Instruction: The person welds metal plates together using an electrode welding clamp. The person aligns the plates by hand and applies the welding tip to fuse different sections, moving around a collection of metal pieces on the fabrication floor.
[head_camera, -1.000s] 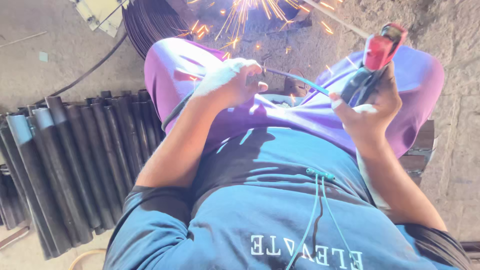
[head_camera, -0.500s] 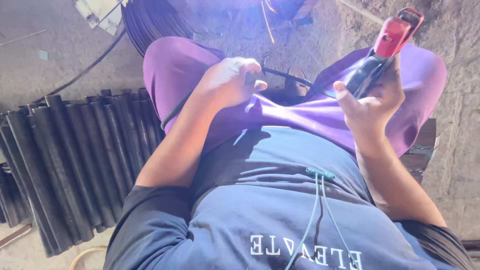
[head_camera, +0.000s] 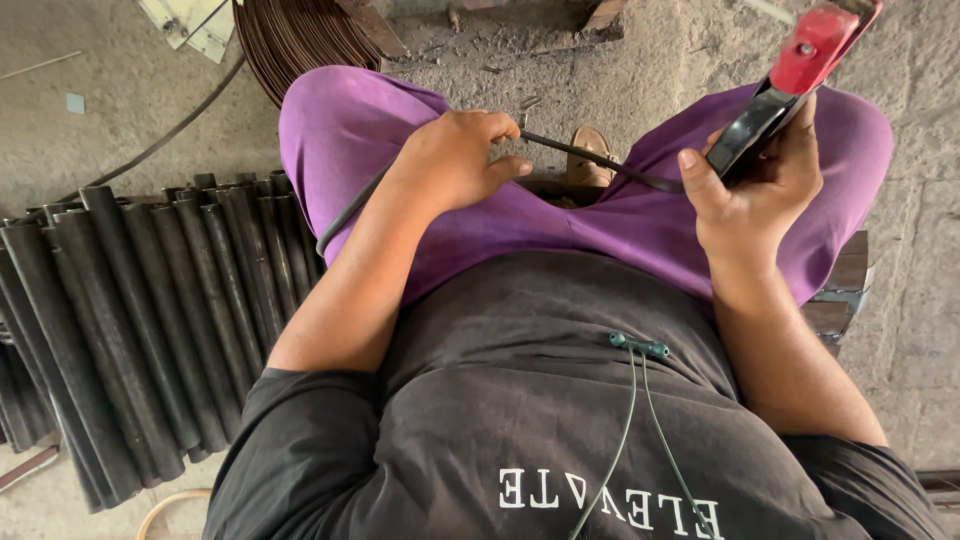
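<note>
Centrally, the left hand (head_camera: 455, 160) curls closed around a thin dark rod (head_camera: 590, 160). At upper right, the right hand (head_camera: 750, 190) grips a red-and-black clamp (head_camera: 790, 85); black pipes (head_camera: 150, 320) crowd the left edge.

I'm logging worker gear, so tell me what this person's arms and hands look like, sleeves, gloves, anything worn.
Both arms are bare from short dark sleeves down. The left hand and right hand wear no gloves, rings or watch that can be seen.
</note>
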